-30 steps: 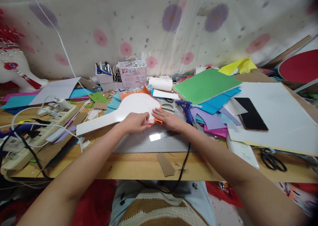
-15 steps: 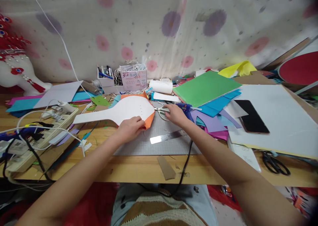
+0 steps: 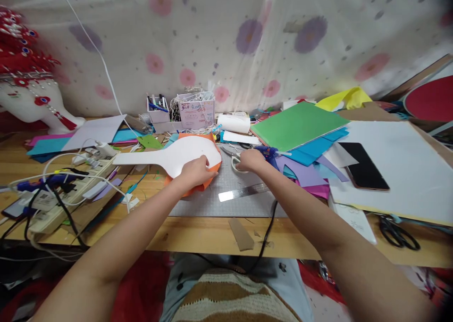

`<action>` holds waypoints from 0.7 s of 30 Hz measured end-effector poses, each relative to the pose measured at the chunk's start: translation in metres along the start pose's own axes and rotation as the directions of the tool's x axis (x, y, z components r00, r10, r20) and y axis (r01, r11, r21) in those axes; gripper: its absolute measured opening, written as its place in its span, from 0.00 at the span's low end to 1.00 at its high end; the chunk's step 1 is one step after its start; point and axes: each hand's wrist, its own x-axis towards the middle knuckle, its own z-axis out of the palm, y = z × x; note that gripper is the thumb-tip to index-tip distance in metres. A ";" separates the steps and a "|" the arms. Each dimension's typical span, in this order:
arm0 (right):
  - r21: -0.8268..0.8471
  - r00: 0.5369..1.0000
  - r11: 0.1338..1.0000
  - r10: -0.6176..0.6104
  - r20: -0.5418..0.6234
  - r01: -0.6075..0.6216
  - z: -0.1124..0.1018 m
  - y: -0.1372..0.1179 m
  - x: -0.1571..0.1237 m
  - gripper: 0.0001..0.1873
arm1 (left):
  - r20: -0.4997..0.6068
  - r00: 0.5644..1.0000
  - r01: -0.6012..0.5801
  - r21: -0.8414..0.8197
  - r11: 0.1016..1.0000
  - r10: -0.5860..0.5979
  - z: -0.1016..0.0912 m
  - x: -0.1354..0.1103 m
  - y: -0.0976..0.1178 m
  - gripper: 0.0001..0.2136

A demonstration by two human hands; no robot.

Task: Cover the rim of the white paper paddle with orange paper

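A white paddle-shaped cutout [image 3: 177, 153] with a long handle pointing left lies over a piece of orange paper [image 3: 216, 167], whose edge sticks out around its round end. My left hand [image 3: 198, 172] grips the near right edge of the cutout and the orange paper, thumb on top and fingers at the rim. Just right of the round end, my right hand [image 3: 250, 160] is closed around the white-handled scissors [image 3: 235, 161]. Their blades point left toward the orange edge. Beneath lie a grey cutting mat [image 3: 198, 210] and a metal ruler [image 3: 242, 192].
Behind my right hand lies a blue glue gun [image 3: 268, 155]. Coloured sheets, a green board [image 3: 300, 124] and a phone [image 3: 364, 165] cover the right side. Black scissors [image 3: 399, 232] lie near the front edge. A power strip [image 3: 67, 199] with tangled cables stands at left.
The scissors have drawn back slightly from the orange edge. The cutout has turned a little, its handle end now higher in view. My left hand has shifted along the rim; the view has moved slightly.
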 end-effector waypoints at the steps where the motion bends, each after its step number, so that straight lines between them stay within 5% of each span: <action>1: 0.029 1.000 0.999 0.022 0.009 -0.022 -0.001 0.003 -0.005 0.21 | 0.026 1.000 -0.007 0.023 1.000 0.007 0.001 0.001 0.003 0.18; 5: 0.119 0.998 0.992 0.044 -0.053 -0.037 0.003 0.024 -0.031 0.20 | 0.107 0.989 -0.104 0.039 0.994 0.099 -0.007 -0.002 -0.001 0.09; 8: 0.166 0.979 0.975 -0.120 -0.166 0.147 0.009 0.035 -0.048 0.17 | 0.210 0.970 -0.132 0.013 0.991 0.126 -0.022 -0.006 -0.013 0.07; 14: 0.038 0.821 0.851 -0.492 -0.290 0.524 0.019 0.026 -0.051 0.28 | 0.455 0.863 -0.225 -0.040 0.974 0.218 -0.036 -0.007 -0.030 0.06; 21: -0.158 0.658 0.711 -0.697 -0.285 0.685 0.018 0.023 -0.027 0.29 | 0.438 0.854 -0.338 0.060 0.939 0.279 -0.033 -0.018 -0.035 0.04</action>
